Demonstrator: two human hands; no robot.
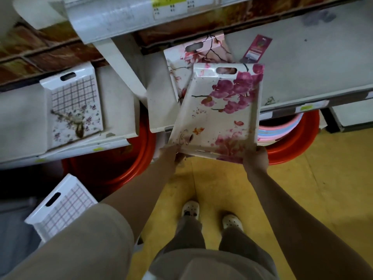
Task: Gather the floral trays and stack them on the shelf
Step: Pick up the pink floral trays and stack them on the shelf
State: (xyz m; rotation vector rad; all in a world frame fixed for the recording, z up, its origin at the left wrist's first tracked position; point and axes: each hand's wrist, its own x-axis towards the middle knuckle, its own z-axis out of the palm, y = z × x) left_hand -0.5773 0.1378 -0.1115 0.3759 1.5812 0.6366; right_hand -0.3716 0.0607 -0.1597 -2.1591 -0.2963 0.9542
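Purple-flowered and white, the floral tray [218, 110] is hanging over the shelf [302, 67] edge, overlapping a pink-blossom tray [201, 54] lying there; left hand [169, 156] and right hand [256, 161] are each gripping a near corner.

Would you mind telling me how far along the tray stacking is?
Done: one blossom tray lies on the shelf. In hand: the left hand and right hand grip the orchid tray by its near edge, partly over the blossom tray. Left: the checked floral tray and a second checked tray lie apart.
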